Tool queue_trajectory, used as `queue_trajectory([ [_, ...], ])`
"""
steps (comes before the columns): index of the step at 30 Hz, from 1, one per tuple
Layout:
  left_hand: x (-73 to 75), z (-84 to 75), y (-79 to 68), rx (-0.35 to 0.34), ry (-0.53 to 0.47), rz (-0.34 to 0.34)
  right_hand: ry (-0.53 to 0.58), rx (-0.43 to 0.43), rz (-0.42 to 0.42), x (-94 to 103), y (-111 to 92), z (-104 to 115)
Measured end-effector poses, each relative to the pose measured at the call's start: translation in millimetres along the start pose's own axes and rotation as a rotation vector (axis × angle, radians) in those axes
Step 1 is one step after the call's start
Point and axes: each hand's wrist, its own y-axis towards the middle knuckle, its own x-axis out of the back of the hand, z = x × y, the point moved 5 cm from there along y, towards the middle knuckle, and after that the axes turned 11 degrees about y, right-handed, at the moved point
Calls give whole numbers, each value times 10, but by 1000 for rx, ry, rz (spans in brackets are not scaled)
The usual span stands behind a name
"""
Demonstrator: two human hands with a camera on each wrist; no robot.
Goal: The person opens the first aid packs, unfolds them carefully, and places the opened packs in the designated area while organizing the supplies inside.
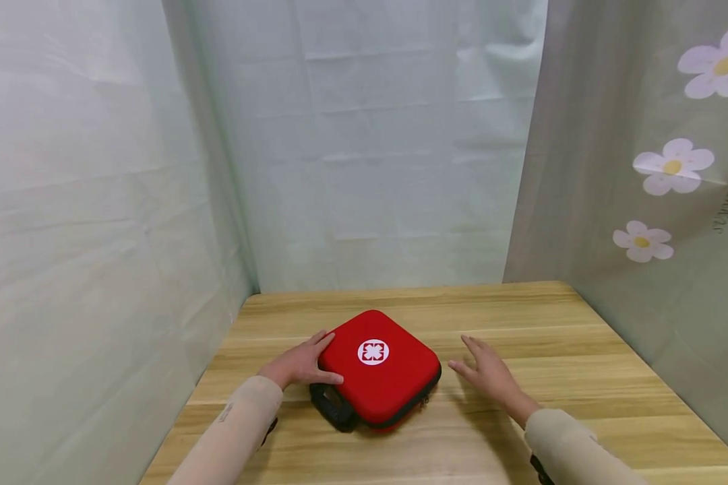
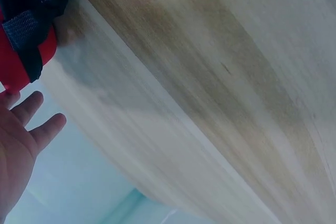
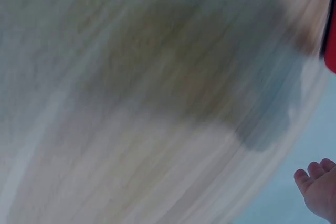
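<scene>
A red zippered case [image 1: 394, 384] with a white round emblem lies turned cornerwise on the wooden table [image 1: 522, 310]. Its black carry handle [image 1: 334, 409] points toward the near left, and zipper pulls hang on the near right side. My left hand [image 1: 297, 364] rests at the case's left corner, thumb over the top edge; the left wrist view shows its fingers [image 2: 48, 129] spread and fairly straight. To the right of the case, my right hand [image 1: 491, 374] hovers apart from it with fingers extended and nothing held.
Pale curtain sheets [image 1: 370, 135] enclose the table at the back and both sides. White flowers [image 1: 673, 167] are printed on the right-hand sheet. Both forearms wear light sleeves [image 1: 236, 431] with dark straps near the wrists.
</scene>
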Motion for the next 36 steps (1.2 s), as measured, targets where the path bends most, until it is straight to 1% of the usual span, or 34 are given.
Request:
queue_trajectory([
  [6, -14, 3, 9, 23, -5, 7, 121, -40, -53, -85, -53, 107],
  [10, -30, -27, 11, 26, -13, 12, 244, -77, -91, -125, -155, 206],
  [12, -33, -48, 24, 19, -17, 12, 303, -110, -106, -153, -227, 247],
  [15, -26, -71, 51, 2, -18, 5, 359, -147, -118, -205, -318, 295],
  [18, -18, -87, 75, -12, -12, -4, 390, -167, -127, -250, -379, 326],
  [22, -20, -101, 79, -11, -11, 0, 409, -182, -135, -304, -454, 339],
  [29, -29, -112, 68, -12, -15, 10, 455, -259, -129, -444, -605, 346],
  [32, -30, -102, 72, -8, -12, 4, 484, -260, -128, -503, -652, 383],
  [36, -43, -84, 74, 8, -13, 11, 491, -258, -121, -563, -701, 420],
])
